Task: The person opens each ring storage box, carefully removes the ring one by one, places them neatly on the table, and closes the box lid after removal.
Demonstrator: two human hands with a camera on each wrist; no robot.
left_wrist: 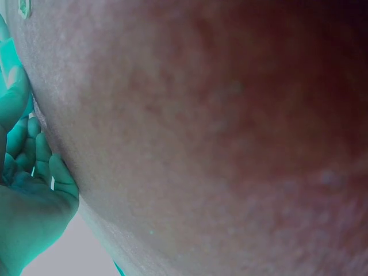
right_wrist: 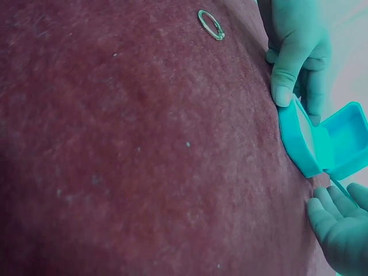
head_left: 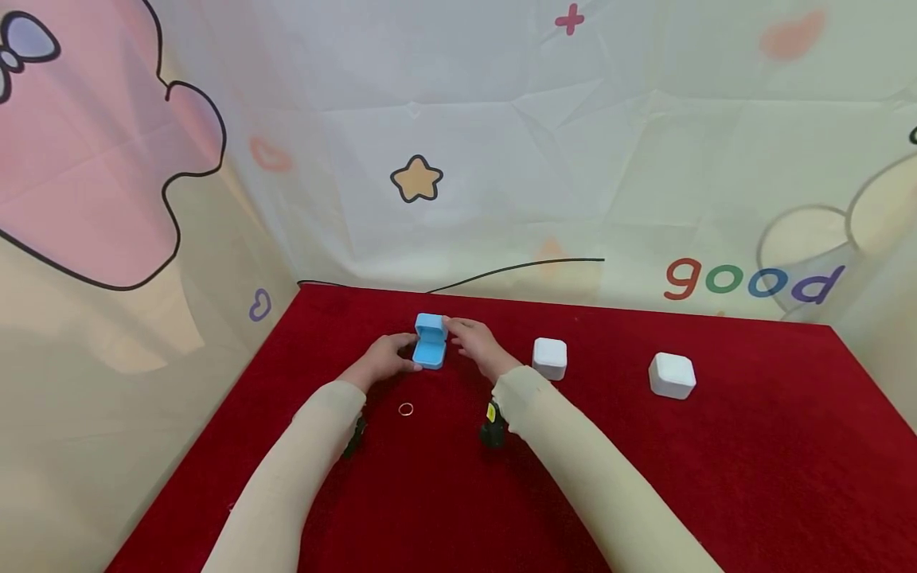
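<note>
A small light-blue ring box point(head_left: 430, 354) stands on the red cloth with its lid raised. My left hand point(head_left: 387, 358) holds its base from the left; in the right wrist view the thumb point(right_wrist: 283, 95) presses the front edge. My right hand point(head_left: 476, 342) is at the box's right, a fingertip touching the raised lid, the other fingers loosely extended. In the right wrist view, the right hand point(right_wrist: 345, 230) lies beside the hinge. A thin ring point(head_left: 406, 409) rests on the cloth nearer to me. The left wrist view shows only a sliver of the blue box point(left_wrist: 8, 54).
Two white boxes with rounded corners stand to the right, one nearer point(head_left: 549, 358) and one farther point(head_left: 672, 376). Red cloth point(head_left: 430, 493) covers the table. A printed curtain point(head_left: 501, 199) hangs behind it. Something small and faint lies by the left forearm.
</note>
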